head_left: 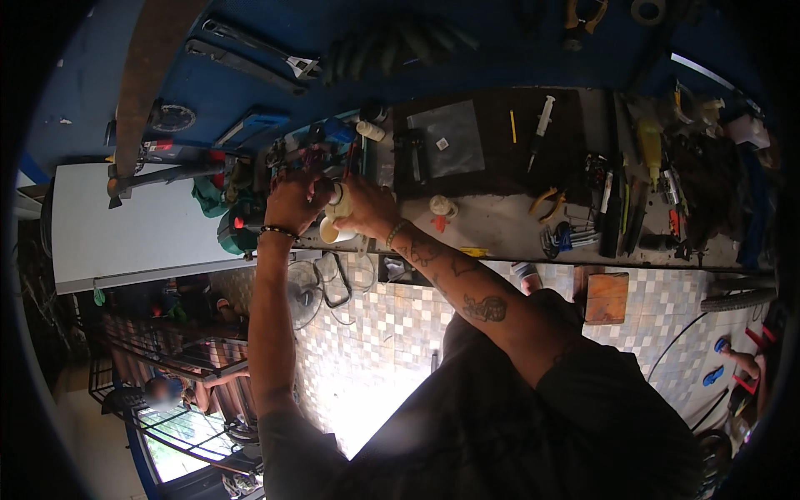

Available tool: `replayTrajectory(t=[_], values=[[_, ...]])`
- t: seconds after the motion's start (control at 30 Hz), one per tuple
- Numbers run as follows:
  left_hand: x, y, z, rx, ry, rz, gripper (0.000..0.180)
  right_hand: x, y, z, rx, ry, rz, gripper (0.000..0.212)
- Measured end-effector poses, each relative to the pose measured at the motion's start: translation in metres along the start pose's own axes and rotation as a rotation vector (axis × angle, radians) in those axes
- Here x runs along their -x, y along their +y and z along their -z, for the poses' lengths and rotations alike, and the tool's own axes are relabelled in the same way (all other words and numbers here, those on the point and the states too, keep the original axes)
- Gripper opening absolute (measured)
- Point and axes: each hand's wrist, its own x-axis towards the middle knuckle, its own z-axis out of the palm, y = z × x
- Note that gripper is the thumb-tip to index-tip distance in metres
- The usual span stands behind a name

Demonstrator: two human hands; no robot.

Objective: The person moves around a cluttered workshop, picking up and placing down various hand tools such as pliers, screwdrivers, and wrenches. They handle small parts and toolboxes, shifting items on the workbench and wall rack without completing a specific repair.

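Note:
Both of my hands are together over the left part of the workbench, among small tools and bottles. My right hand (368, 207) is closed around a pale, whitish container (337, 200), and its exact kind is hard to make out. My left hand (297, 200) is beside it, its fingers curled in at the container's top; whatever they grip is hidden. Just below the hands, near the bench's front edge, is a cream-coloured round cup-like piece (336, 230). A small white bottle (370, 131) lies beyond my hands.
The workbench (500, 210) holds a clear plastic bag (454, 137), a syringe (542, 129), a small jar (442, 206), yellow-handled pliers (546, 200) and hex keys (575, 236). A hammer (158, 177) lies at left by a white surface (125, 225). Wrenches hang on the blue wall.

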Motion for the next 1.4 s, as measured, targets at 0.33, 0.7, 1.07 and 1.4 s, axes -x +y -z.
replayTrajectory(t=[0.33, 0.7, 1.07, 1.4], values=[[-0.012, -0.028, -0.028, -0.147, -0.1, -0.107, 0.031, -0.002, 0.005, -0.009, -0.038, 0.079, 0.088, 0.112], [-0.018, -0.023, -0.035, -0.002, -0.133, 0.03, 0.066, -0.003, 0.01, -0.014, -0.035, 0.018, 0.011, 0.117], [-0.008, -0.038, -0.044, -0.2, -0.049, -0.103, 0.055, -0.002, 0.006, -0.011, -0.242, 0.1, 0.227, 0.096], [0.012, 0.002, -0.031, -0.209, -0.068, 0.26, 0.067, -0.006, -0.01, -0.004, -0.084, -0.09, 0.095, 0.086]])
